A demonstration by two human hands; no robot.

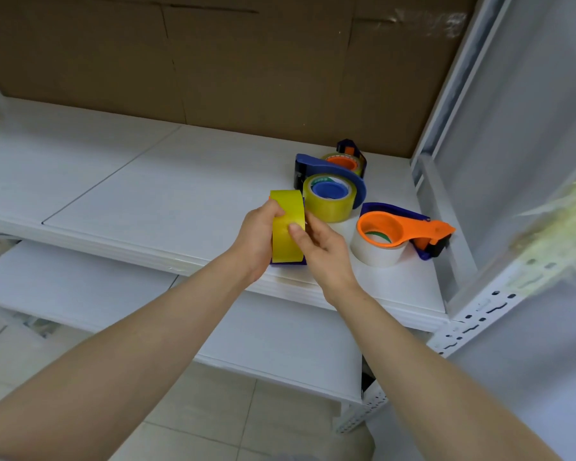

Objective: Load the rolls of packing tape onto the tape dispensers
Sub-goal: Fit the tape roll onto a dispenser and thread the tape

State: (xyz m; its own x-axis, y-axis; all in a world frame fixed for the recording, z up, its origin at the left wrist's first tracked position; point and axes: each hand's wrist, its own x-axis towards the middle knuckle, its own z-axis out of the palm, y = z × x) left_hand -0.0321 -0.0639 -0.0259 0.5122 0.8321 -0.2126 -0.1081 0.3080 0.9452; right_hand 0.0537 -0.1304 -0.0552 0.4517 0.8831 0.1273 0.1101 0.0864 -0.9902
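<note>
head view: yellow tape roll (288, 224) held upright over the shelf (180, 194) front.
left hand (258, 234) grips its 9 o'clock side, right hand (320, 247) pinches at 3; blue dispenser (288, 262) shows at 6. best to keep the roll square and press evenly.

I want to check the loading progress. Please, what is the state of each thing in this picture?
yellow roll: held on edge in both hands.
left hand: grips the yellow roll.
right hand: pinches the yellow roll, thumb on its face.
blue-hub dispenser: loaded, lying flat.
rear dispenser: loaded, orange hub.
orange-handled dispenser: loaded with a pale roll, lying flat.
</note>
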